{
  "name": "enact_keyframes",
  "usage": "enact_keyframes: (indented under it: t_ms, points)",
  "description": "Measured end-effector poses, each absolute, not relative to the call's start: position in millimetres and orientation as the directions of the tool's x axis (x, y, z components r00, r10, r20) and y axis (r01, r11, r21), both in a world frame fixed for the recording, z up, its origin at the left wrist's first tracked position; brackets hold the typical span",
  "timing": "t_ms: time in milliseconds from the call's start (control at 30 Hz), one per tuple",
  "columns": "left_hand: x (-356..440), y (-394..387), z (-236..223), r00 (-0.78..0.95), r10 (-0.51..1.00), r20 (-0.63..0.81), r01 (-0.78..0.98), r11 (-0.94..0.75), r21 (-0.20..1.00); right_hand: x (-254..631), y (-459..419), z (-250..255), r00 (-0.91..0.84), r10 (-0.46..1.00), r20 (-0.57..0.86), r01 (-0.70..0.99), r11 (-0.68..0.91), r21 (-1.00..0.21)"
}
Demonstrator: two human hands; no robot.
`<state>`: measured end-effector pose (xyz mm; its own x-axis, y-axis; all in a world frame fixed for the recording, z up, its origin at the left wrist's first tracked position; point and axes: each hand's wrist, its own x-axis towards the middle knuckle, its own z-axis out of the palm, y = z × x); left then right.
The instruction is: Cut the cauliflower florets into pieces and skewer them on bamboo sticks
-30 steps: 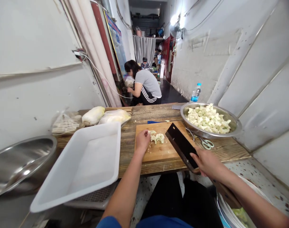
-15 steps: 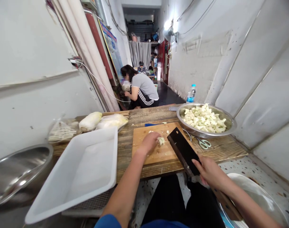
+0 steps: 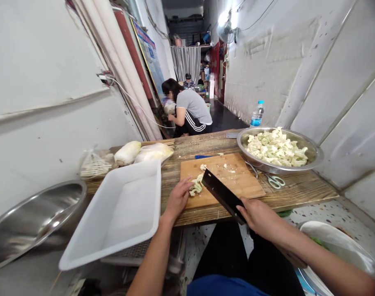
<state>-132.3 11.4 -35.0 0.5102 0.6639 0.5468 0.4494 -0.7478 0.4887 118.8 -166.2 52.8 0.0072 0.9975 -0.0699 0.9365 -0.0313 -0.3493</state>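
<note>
Pale cauliflower pieces [image 3: 196, 188] lie near the left edge of the wooden cutting board [image 3: 233, 185]. My left hand [image 3: 177, 198] is beside them, fingers stretched out with the tips at the pieces; nothing is gripped in it. In my right hand [image 3: 261, 218] is a dark cleaver [image 3: 219, 191], held by its handle end. Its blade slants across the board, and the far corner is close to the right side of the cauliflower. Small crumbs are scattered over the board.
A steel bowl [image 3: 318, 154] of cut cauliflower stands at the right, with scissors [image 3: 275, 181] before it and a water bottle [image 3: 257, 114] behind. A white tray [image 3: 113, 242], cabbages [image 3: 128, 153] and a large steel basin [image 3: 79, 197] are leftward. A person [image 3: 192, 107] crouches beyond the table.
My left hand has moved left and toward me, its fingers now straighter beside the cauliflower pieces. The cleaver has swung left, its tip now near them. The whole view has shifted slightly.
</note>
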Motion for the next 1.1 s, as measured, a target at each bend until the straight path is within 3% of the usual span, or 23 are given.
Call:
enact_keyframes:
  t_ms: [167,400,600,900,1100]
  points:
    - [-123.5,-9.4,-32.0,0.401,0.697,0.595,0.492,-0.711,0.502,112.2,-163.4,59.6,-0.021,0.994,-0.106,0.952,-0.013,-0.304]
    - [-114.1,-10.2,-41.6,0.275,0.798,0.536,0.523,-0.592,0.613,108.0,-169.9,66.8,-0.025,0.983,-0.181,0.97,-0.02,-0.242]
    - [-108.9,-7.3,-38.8,0.333,0.767,0.548,0.48,-0.638,0.602,106.0,-174.4,63.8,-0.014,0.982,-0.188,0.967,-0.034,-0.253]
    - [-105.9,-7.4,-43.9,0.234,0.785,0.574,0.493,-0.604,0.625,107.7,-166.8,53.8,-0.047,0.982,-0.183,0.949,-0.013,-0.315]
    - [-105.7,-8.1,-44.4,0.238,0.782,0.576,0.498,-0.607,0.619,104.8,-158.7,58.5,-0.044,0.975,-0.218,0.966,-0.013,-0.257]
